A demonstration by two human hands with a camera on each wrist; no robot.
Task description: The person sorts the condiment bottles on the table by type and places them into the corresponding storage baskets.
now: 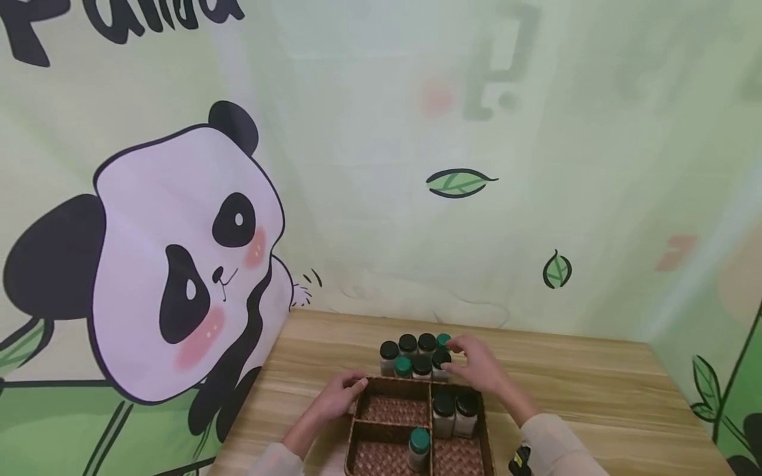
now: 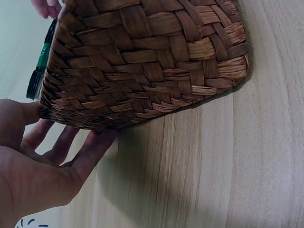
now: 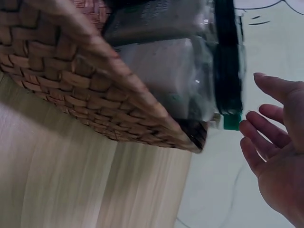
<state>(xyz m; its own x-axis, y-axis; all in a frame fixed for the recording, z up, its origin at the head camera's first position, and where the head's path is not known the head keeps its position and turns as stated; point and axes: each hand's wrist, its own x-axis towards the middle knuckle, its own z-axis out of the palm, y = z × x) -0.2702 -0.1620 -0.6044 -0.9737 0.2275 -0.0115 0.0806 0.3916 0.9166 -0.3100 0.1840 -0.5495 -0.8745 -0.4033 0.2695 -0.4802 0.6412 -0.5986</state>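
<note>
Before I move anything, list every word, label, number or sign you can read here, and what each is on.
"Panda", apparently, its top cut off by the frame: wall backdrop.
Faint grey and red marks, backdrop: illegible.
Small print, jar in the right wrist view: too blurred.
Yellow patch, black wrist device: too small.

By the left hand (image 2: pixel 45 171), the basket (image 2: pixel 142 61) is woven brown; by the right hand (image 1: pixel 478 363), lids (image 1: pixel 426 342) are black or green.

The basket (image 1: pixel 393 410) sits on the counter (image 1: pixel 571 390). Two jars (image 1: pixel 455 420) stand far right inside, a third jar (image 1: pixel 419 451) near left; more jars (image 1: pixel 421 367) cluster behind.
</note>
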